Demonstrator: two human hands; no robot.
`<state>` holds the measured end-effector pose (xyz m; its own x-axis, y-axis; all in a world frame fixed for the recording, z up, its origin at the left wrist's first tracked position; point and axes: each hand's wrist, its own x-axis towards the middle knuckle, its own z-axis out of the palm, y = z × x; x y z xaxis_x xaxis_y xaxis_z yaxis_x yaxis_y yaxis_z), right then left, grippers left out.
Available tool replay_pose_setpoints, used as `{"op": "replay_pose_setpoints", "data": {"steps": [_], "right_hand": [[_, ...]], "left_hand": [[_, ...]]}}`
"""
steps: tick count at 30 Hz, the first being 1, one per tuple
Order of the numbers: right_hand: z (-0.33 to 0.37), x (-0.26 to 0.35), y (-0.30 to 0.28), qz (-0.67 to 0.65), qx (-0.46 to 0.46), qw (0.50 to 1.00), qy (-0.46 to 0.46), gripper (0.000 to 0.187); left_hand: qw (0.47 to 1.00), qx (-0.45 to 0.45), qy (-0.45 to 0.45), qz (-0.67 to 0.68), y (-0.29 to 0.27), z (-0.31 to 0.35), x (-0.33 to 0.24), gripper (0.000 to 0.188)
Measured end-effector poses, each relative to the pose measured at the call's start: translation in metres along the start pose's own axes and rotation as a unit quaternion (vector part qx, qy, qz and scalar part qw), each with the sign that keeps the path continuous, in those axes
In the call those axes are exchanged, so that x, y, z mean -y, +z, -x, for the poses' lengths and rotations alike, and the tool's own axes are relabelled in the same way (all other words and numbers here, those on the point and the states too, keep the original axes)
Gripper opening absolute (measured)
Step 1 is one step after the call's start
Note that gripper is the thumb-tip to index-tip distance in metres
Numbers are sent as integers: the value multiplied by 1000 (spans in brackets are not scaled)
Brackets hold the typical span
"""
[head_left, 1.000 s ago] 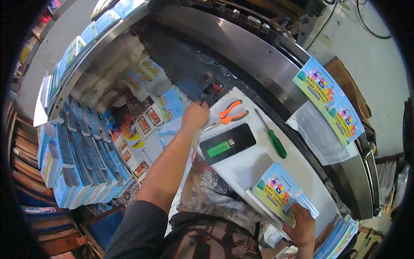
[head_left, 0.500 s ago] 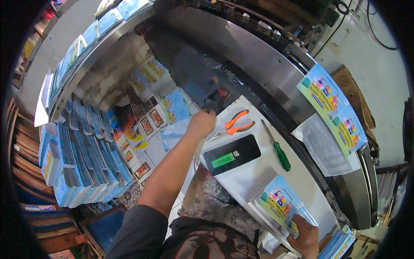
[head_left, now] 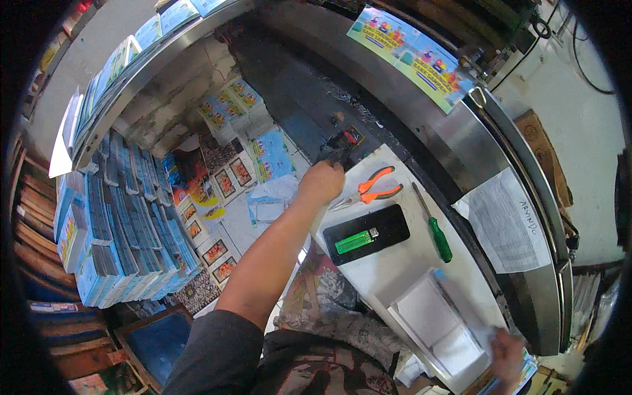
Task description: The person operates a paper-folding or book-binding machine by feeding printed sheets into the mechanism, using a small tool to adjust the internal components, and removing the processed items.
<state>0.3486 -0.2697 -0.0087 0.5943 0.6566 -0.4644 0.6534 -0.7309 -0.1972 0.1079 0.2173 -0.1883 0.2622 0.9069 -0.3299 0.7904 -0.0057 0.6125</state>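
My left hand [head_left: 322, 182] is closed around a dark part at the far left corner of the white board; its grip hides what that part is. At the lower right, my right hand [head_left: 507, 359] is smeared by motion. Against its fingers is a blurred light-blue booklet [head_left: 455, 294], tilted up along the side of a white-topped stack [head_left: 438, 322]. Between my hands lie orange-handled pliers [head_left: 375, 187], a black phone [head_left: 395, 227] with a green lighter [head_left: 354, 242] on top, and a green-handled screwdriver [head_left: 440, 240].
A printed blue and yellow sheet [head_left: 411, 58] rests on the metal machine [head_left: 454, 141]. A white paper [head_left: 503, 224] hangs on its right side. Tall piles of blue booklets [head_left: 125, 243] stand at left, and printed sheets [head_left: 270, 155] lie on the floor beyond my left arm.
The printed sheet on the machine has shifted far up and left. My right hand has moved right with the booklet, and the stack's white top now shows. My left hand keeps its grip.
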Motion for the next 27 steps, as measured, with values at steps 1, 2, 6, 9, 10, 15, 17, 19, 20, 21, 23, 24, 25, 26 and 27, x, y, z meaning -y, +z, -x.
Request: {"op": "replay_pose_setpoints", "data": {"steps": [1,2,6,9,10,15,17,19,20,21,23,24,25,26,27], "right_hand": [[-4,-33,-6,1,-31,999,31,50],[-13,-43,-21,-79,-77,993,49,42],[-48,-88,-126,-15,-397,916,-44,40],[-93,-37,-195,133,-521,835,-120,45],[-124,-14,-197,134,-548,814,-141,48],[-210,55,-105,291,-453,824,-173,55],[-200,75,-67,262,-417,850,-189,51],[-176,75,-55,247,-397,855,-223,35],[-165,68,-44,220,-344,888,-209,32],[-149,68,-31,184,-304,913,-198,29],[-106,65,-1,133,-237,941,-201,31],[-82,61,12,121,-209,947,-212,36],[-58,62,22,74,-125,974,-173,47],[-36,64,31,29,-41,991,-128,58],[-21,61,45,67,-41,989,-126,68]], "left_hand": [[1000,2,-5,-3,-3,3,1,48],[1000,5,-9,-5,-5,4,1,48],[1000,-2,-11,10,-2,0,1,47],[1000,8,-28,10,0,4,-16,47],[999,-4,-35,2,-1,6,-13,46],[999,-15,-41,-1,-2,0,-1,46],[999,-11,-43,-8,-3,1,0,47],[999,-10,-31,-10,1,0,-10,47],[999,-17,-33,-15,-1,3,-9,47],[999,-25,-34,-19,-2,5,-7,48],[999,-19,-40,-20,-7,8,-4,47],[999,-17,-43,-17,-8,8,-4,47],[999,-16,-42,-25,-7,8,-4,48],[999,-13,-39,-30,-4,6,-7,48],[999,-9,-35,-37,-1,5,-10,48]]}}
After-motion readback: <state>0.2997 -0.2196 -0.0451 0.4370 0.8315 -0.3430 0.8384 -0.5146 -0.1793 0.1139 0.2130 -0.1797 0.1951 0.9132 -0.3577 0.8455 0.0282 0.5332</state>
